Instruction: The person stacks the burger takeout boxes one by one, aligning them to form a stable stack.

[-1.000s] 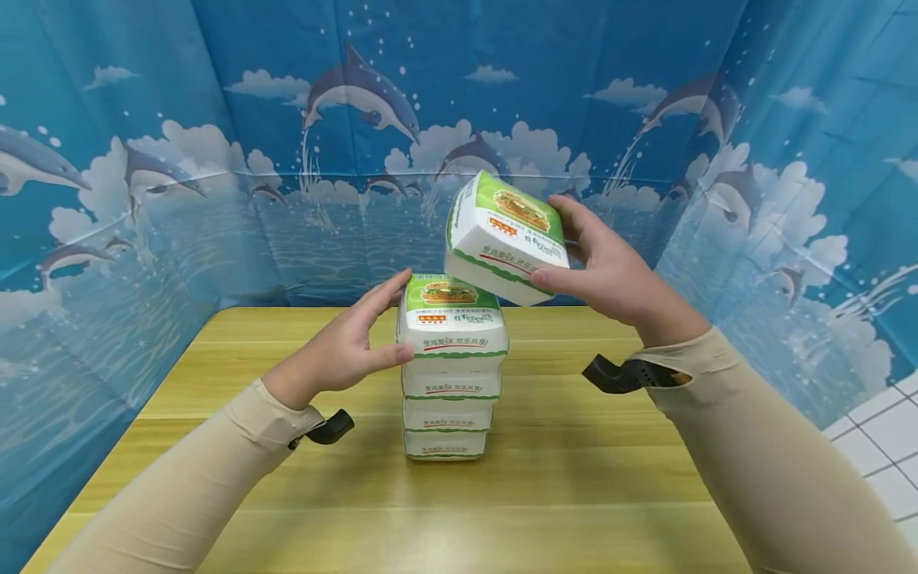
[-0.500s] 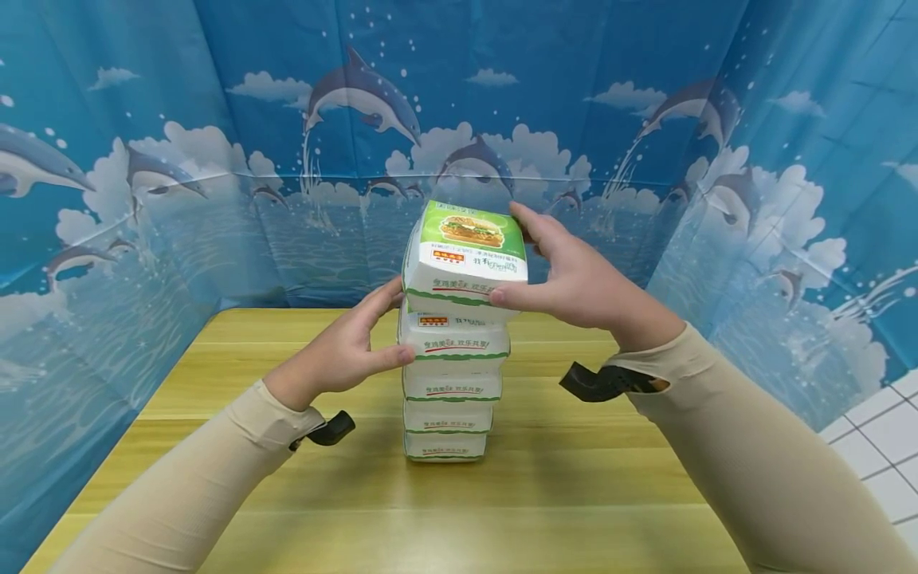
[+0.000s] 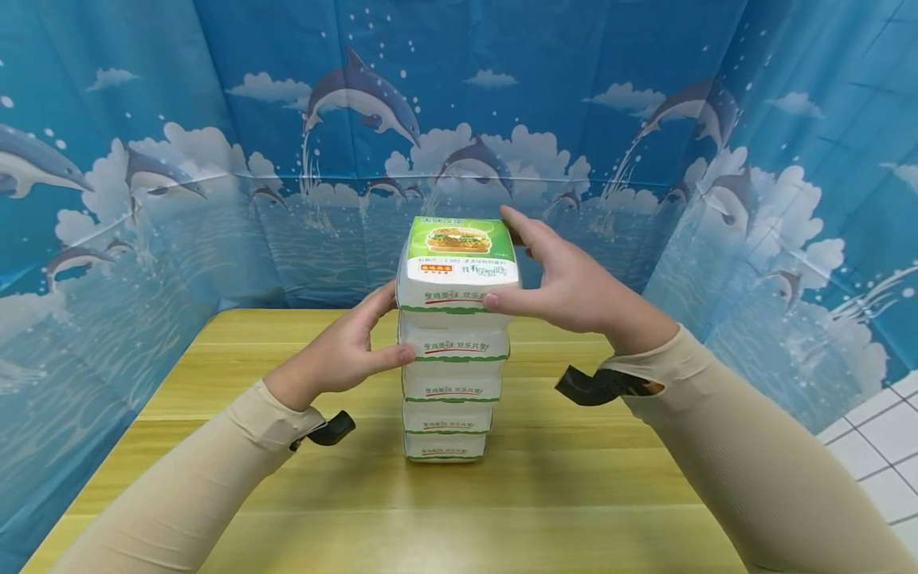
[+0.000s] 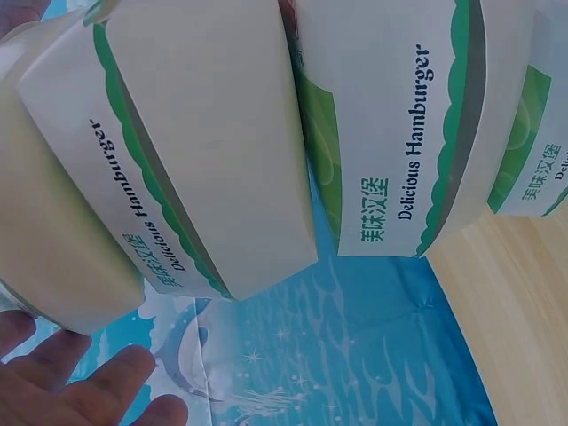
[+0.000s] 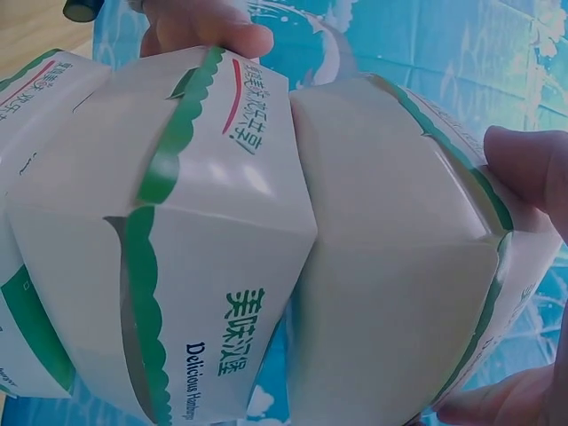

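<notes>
Several white and green hamburger boxes stand in one upright stack on the wooden table. Thumb in front and fingers behind, my right hand [image 3: 574,283] grips the right side of the top hamburger box [image 3: 459,267], which sits on the box below. My left hand [image 3: 340,343] lies along the left of the stack, its thumb reaching the front corner of the second hamburger box [image 3: 459,343]. The left wrist view shows spread left fingers [image 4: 98,382] by the boxes; their far side is partly hidden. In the right wrist view, the right thumb [image 5: 528,169] presses the top box.
The table [image 3: 574,494] extends around the stack. Behind and on both sides hangs a blue curtain [image 3: 545,96] printed with dolphins. White tiles [image 3: 885,434] show at the right. Each wrist carries a black strap mount [image 3: 598,385].
My right hand has brought the top hamburger box left and down from a tilted position onto the stack, where it sits level. The left hand has stayed almost still.
</notes>
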The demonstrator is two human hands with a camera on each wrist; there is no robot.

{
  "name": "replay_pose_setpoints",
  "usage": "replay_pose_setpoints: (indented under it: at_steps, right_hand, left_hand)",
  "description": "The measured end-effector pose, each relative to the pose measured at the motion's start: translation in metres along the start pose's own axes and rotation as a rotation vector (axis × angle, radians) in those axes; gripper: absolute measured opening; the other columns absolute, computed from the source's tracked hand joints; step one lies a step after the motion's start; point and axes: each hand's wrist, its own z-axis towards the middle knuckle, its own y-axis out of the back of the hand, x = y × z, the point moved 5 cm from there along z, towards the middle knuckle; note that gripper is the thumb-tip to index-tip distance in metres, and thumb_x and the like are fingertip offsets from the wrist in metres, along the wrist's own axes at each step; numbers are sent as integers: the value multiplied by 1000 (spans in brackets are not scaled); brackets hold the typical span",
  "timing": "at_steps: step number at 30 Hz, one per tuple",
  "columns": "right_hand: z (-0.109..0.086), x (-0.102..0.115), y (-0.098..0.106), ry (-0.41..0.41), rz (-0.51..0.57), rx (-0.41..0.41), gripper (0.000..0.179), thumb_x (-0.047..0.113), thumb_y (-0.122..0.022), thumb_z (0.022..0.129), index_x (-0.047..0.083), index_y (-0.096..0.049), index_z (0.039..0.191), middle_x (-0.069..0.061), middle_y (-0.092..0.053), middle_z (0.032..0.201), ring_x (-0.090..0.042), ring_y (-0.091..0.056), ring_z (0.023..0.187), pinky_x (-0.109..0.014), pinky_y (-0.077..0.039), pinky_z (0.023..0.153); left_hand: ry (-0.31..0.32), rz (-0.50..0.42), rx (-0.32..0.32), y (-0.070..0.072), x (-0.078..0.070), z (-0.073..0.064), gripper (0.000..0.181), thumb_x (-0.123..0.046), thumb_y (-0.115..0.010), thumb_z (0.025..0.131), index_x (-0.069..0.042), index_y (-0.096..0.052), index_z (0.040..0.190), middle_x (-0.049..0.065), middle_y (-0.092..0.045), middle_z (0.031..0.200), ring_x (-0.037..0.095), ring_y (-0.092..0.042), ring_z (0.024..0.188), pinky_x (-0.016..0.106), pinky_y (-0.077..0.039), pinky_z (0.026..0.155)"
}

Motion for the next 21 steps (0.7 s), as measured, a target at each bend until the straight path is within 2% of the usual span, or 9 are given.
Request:
replay_pose_setpoints:
  at_steps: [8, 21]
  right_hand:
    - [-2, 0, 0, 6, -8, 5, 104, 39, -74, 96, 22, -5, 171, -9, -28, 169, -28, -27, 157, -69, -25, 124]
    - [-3, -2, -1, 25, 18, 18, 103, 37, -73, 97, 23, -4, 171, -6, -20, 174, -27, -24, 159, -69, -30, 120]
  left_hand:
    - [-15, 1, 3, 0, -1, 1, 87, -62, -64, 99, -46, -13, 167, -9, -28, 171, 24, -29, 159, 69, -28, 123]
    - [-25, -8, 7, 0, -1, 2, 87, -60, -65, 99, -46, -12, 167, -11, -24, 173, 23, -26, 161, 69, -27, 124]
